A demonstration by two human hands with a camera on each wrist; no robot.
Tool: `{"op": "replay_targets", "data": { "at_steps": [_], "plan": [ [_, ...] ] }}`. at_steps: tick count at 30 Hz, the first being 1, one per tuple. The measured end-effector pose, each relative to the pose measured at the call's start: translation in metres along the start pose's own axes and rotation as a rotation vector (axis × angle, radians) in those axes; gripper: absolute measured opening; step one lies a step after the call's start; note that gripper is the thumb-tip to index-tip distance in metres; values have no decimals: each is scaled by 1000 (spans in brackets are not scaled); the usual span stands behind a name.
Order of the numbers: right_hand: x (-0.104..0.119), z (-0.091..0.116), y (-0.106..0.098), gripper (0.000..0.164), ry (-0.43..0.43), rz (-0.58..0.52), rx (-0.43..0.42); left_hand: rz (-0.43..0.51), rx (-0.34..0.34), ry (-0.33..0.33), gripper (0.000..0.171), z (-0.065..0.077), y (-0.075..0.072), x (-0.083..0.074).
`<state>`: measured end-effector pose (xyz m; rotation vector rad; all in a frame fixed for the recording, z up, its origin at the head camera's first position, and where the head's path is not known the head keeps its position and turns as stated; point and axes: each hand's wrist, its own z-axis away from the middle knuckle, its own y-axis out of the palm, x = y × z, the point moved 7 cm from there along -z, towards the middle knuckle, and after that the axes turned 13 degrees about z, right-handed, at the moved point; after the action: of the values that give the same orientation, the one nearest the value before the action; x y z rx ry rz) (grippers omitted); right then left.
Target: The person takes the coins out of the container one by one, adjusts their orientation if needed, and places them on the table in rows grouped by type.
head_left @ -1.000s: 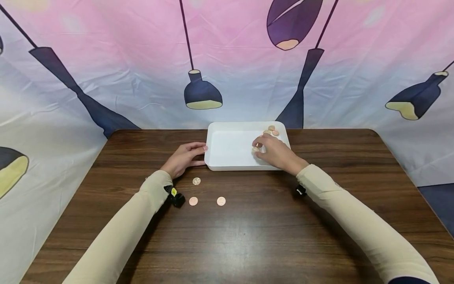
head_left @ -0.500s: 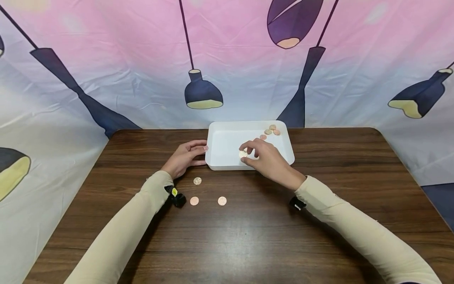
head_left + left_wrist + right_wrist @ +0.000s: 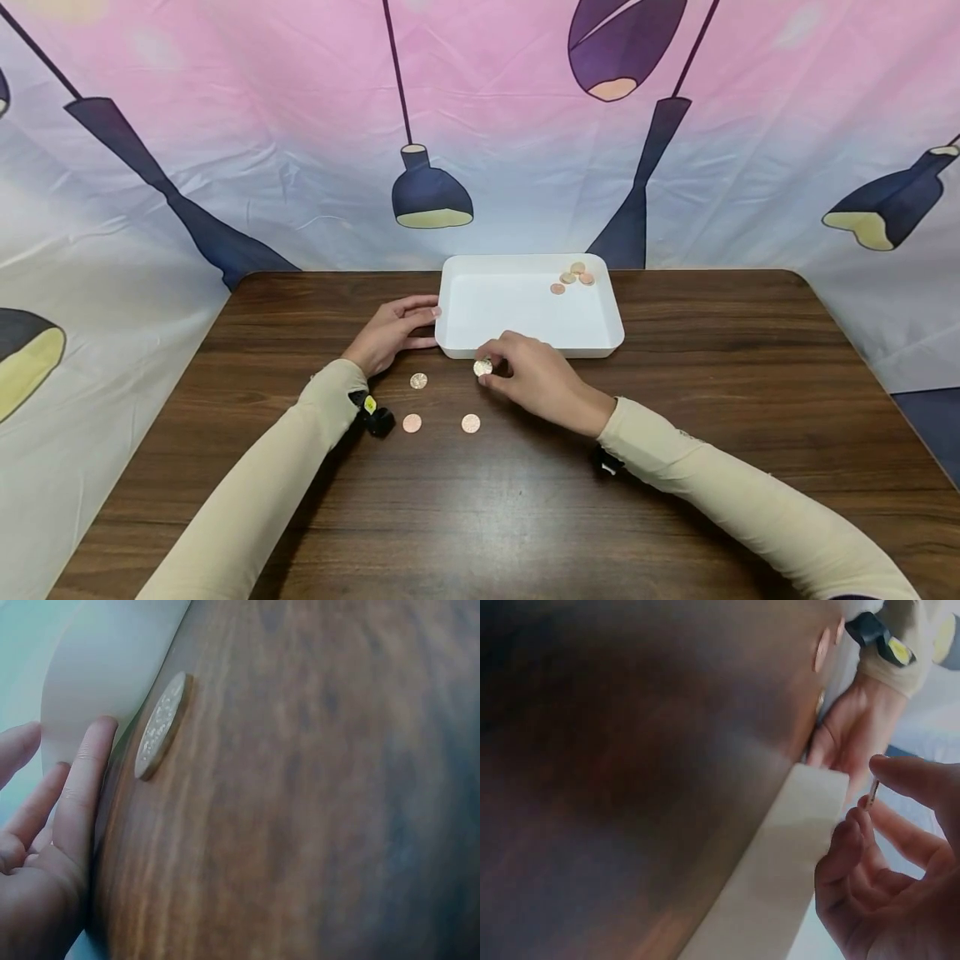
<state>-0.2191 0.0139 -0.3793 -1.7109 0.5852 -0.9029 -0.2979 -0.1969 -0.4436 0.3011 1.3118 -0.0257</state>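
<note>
Carrying a shiny coin (image 3: 482, 367), the right hand (image 3: 536, 379) is now sitting just on the person's side of the white tray (image 3: 487, 312); half a second ago it was hovering over the tray's floor, and before that farther right. Its grip is narrow: thumb and finger are pinching the coin by its edge, as the right wrist view is also showing. How high the coin is hanging above the table (image 3: 600, 533) I cannot tell.

Meanwhile the left hand (image 3: 386, 333), left of the grip, is keeping its place, fingers extended and touching the tray's end rather than gripping it; the tray is hardly shifting.

Three coins are lying apart on the table: a golden coin (image 3: 418, 381) to the left of the grip, a copper coin (image 3: 412, 423) nearer the person and left, and another copper coin (image 3: 470, 423) just nearer than the pinched one. Beyond the grip and to its right, four coins (image 3: 567, 278) are resting in the tray's far corner. Judging by this, the held coin is probably leaving the tray to join those outside, with its release not yet happening.
</note>
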Motion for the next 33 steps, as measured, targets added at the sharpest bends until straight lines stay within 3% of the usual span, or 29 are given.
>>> {"op": "replay_targets", "data": {
  "at_steps": [12,22,28,33],
  "plan": [
    [11,-10,24,6,-25,69,116,-1,-17,-28,55,0,0,2],
    [26,-14,28,13,-182,267,79,-6,-16,-36,56,0,-1,1],
    [32,-13,29,3,-247,277,66,-9,-12,-32,57,0,-1,1],
    [32,-12,30,12,-241,264,71,-13,-6,-27,57,-1,-1,0]
  ]
}}
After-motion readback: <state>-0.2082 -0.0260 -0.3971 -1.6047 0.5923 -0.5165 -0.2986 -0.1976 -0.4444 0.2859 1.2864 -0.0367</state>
